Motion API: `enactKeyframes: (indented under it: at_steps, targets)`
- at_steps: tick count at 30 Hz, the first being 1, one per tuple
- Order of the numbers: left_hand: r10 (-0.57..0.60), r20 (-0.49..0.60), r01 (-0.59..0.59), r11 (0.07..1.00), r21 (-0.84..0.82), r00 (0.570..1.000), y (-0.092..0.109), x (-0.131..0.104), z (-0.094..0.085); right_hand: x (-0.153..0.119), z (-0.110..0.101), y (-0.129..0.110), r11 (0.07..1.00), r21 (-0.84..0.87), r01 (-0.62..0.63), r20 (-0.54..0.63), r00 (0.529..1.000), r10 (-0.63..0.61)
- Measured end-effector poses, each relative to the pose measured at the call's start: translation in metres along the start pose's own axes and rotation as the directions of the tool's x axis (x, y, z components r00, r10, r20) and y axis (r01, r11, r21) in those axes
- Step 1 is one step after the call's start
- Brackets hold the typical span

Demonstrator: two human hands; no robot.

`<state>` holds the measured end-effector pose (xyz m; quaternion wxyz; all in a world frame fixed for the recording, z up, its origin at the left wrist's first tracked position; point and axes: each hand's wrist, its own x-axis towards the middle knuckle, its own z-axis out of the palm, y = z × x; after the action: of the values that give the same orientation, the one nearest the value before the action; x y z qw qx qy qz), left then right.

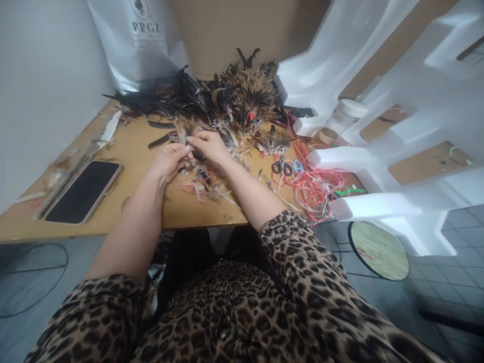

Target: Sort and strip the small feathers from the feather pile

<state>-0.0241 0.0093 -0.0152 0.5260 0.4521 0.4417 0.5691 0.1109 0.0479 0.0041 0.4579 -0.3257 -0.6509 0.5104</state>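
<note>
Near the middle of the table [147, 166], both hands meet at a small tuft of brown feathers [184, 127]. My left hand [168, 159] is closed in a pinch at the base of the tuft. My right hand [212, 147] is closed too, thumb and forefinger pinching the same feathers from the right. Just behind them lies a large pile of black and brown feathers [249, 91]. Loose feather scraps [200, 186] are scattered below my hands. The exact spot between the fingertips is too small to make out.
A phone [85, 191] lies at left, beside a long thin strip [68, 176]. At right are scissors [282, 168], a tangle of red and white string [313, 186], white foam packing [359, 206] and a clear jar [344, 118]. A white bag [139, 55] stands behind.
</note>
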Motion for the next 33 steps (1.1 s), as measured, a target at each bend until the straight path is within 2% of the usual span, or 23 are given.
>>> enactKeyframes:
  at_steps: [5,11,13,15,17,19,21,23,24,25,26,28,30,33]
  targets:
    - [-0.004,-0.081,-0.010,0.986,-0.167,0.997,0.003,0.003,-0.006,0.007,0.000,-0.003,0.996,0.084,0.020,-0.109,0.994,-0.011]
    - [-0.049,-0.059,0.028,0.950,-0.312,0.997,0.006,0.005,-0.010,0.021,-0.022,-0.043,0.991,0.095,0.096,-0.229,0.971,-0.072]
    - [-0.054,-0.052,0.033,0.939,-0.343,0.997,0.006,0.007,-0.012,0.025,-0.031,-0.056,0.982,0.103,0.158,-0.235,0.963,-0.131]
    - [-0.055,-0.048,0.034,0.931,-0.363,0.997,0.005,0.008,-0.014,0.026,-0.038,-0.066,0.983,0.037,0.180,-0.232,0.958,-0.166]
    - [-0.054,-0.047,0.032,0.927,-0.373,0.997,0.005,0.008,-0.015,0.020,-0.045,-0.072,0.980,-0.059,0.191,-0.158,0.967,-0.199]
    - [-0.051,-0.043,0.031,0.924,-0.381,0.998,0.005,0.008,-0.015,0.005,-0.052,-0.076,0.971,-0.174,0.164,0.005,0.986,-0.165]
    - [-0.050,-0.041,0.030,0.920,-0.390,0.998,0.006,0.008,-0.015,-0.018,-0.061,-0.079,0.934,-0.337,0.116,0.232,0.972,-0.037]
    - [-0.049,-0.043,0.028,0.918,-0.396,0.998,0.007,0.007,-0.014,-0.047,-0.070,-0.081,0.853,-0.512,0.101,0.415,0.899,0.143]
    - [-0.046,-0.045,0.025,0.917,-0.397,0.998,0.008,0.006,-0.013,-0.062,-0.074,-0.081,0.799,-0.592,0.103,0.464,0.854,0.235]
    - [-0.043,-0.046,0.021,0.917,-0.398,0.998,0.008,0.006,-0.013,-0.077,-0.077,-0.081,0.734,-0.671,0.106,0.479,0.818,0.320]
    - [-0.040,-0.045,0.019,0.918,-0.397,0.998,0.009,0.005,-0.012,-0.091,-0.078,-0.080,0.659,-0.744,0.110,0.455,0.806,0.379]
    - [-0.037,-0.040,0.018,0.920,-0.392,0.999,0.011,0.004,-0.010,-0.116,-0.077,-0.075,0.511,-0.854,0.098,0.357,0.826,0.437]
    - [-0.043,-0.036,0.026,0.925,-0.379,0.998,0.012,0.002,-0.008,-0.134,-0.072,-0.067,0.402,-0.913,0.074,0.263,0.860,0.438]
    - [-0.050,-0.033,0.035,0.931,-0.362,0.998,0.013,0.001,-0.006,-0.144,-0.064,-0.053,0.406,-0.910,0.078,0.236,0.905,0.355]
